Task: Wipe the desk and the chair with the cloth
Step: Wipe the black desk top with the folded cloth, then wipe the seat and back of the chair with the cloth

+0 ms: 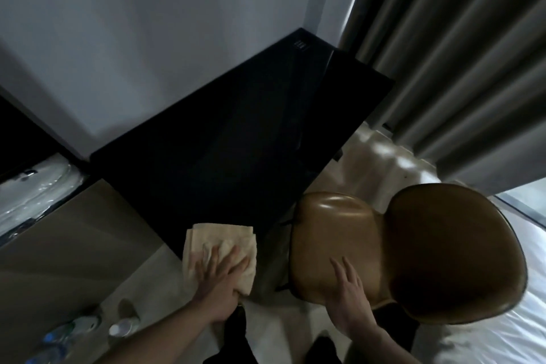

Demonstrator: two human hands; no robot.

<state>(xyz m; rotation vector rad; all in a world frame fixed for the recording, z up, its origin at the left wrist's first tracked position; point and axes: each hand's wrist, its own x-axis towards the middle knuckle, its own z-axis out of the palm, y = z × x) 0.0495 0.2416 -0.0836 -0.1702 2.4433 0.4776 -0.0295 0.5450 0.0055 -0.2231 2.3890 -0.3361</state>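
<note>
A black desk stands against the pale wall. A folded cream cloth lies on its near corner, partly hanging over the edge. My left hand presses flat on the cloth with straight, spread fingers. A brown leather chair stands at the desk's right front. My right hand rests on the chair's seat with its fingers stretched out. The chair's legs are hidden.
Grey curtains hang at the right. A white bed lies at the lower right. Plastic water bottles stand on a beige counter at the lower left. The pale floor shows beside the desk.
</note>
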